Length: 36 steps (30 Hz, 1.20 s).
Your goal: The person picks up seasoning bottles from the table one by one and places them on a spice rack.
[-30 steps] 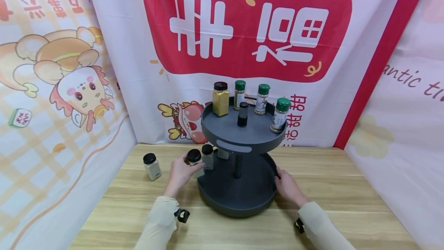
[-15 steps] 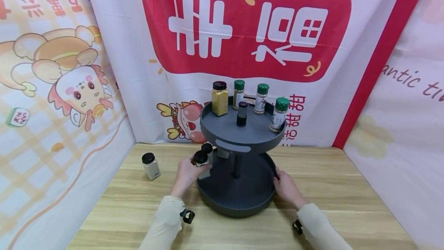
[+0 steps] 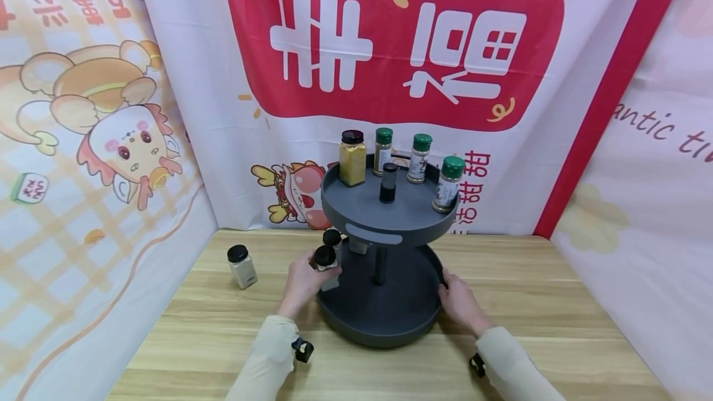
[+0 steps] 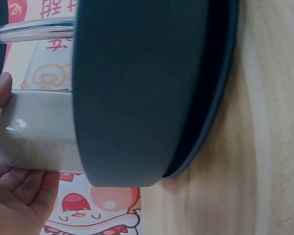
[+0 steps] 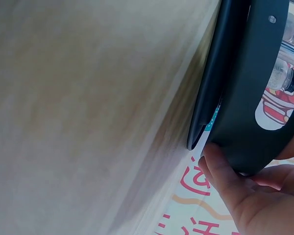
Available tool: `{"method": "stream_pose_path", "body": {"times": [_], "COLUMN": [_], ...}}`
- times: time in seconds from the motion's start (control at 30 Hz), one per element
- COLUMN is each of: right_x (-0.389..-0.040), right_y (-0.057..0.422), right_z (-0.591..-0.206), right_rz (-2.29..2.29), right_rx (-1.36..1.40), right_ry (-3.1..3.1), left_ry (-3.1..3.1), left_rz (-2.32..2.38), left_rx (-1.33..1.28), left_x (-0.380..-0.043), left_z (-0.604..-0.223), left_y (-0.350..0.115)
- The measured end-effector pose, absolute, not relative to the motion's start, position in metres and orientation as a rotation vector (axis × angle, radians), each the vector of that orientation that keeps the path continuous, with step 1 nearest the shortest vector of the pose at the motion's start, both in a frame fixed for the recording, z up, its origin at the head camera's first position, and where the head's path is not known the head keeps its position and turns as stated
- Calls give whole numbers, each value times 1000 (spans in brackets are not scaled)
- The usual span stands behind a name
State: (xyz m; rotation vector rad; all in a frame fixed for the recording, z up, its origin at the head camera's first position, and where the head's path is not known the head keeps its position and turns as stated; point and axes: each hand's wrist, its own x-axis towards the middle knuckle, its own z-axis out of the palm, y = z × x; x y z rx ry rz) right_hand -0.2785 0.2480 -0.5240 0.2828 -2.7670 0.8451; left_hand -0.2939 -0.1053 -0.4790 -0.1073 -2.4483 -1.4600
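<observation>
My left hand grips a spice jar with a black lid and pale contents at the left side of the turntable's lower tier. In the left wrist view this jar stands upright behind the tier's wall, thumb on one side and fingers on the other. My right hand holds the right rim of the lower tier; the right wrist view has its fingers around the grey wall, beside a handle cutout. Behind the gripped jar stands another black-lidded jar, with a further pale jar partly hidden.
The upper tier carries a yellow-filled jar, several green-capped shakers and a central dark knob post. A black-lidded jar stands on the wooden table to the left. Printed cloths hang behind and at both sides.
My left hand has carried the jar a little to the right and down, onto the lower tier's left side. The right hand keeps its hold on the rim.
</observation>
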Motion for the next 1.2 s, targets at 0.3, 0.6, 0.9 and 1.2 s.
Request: {"method": "stream_pose_path", "body": {"times": [0.3, 0.6, 0.9, 1.2], "right_x": [-277, -277, -272, -270], "right_y": [247, 248, 246, 244], "right_z": [-524, -524, -520, -520], "right_rz": [823, 809, 831, 787], "right_rx": [279, 276, 283, 283], "right_ry": [-2766, -2773, -2791, -2783], "left_ry": [-2442, -2460, -2483, -2495], "left_rz": [-1442, -1414, -1418, -1311], "left_rx": [-177, -239, -232, -287], "left_x": [-300, -304, -308, -315], "left_z": [-496, -503, -506, -511], "left_y": [-111, -114, -114, -114]}}
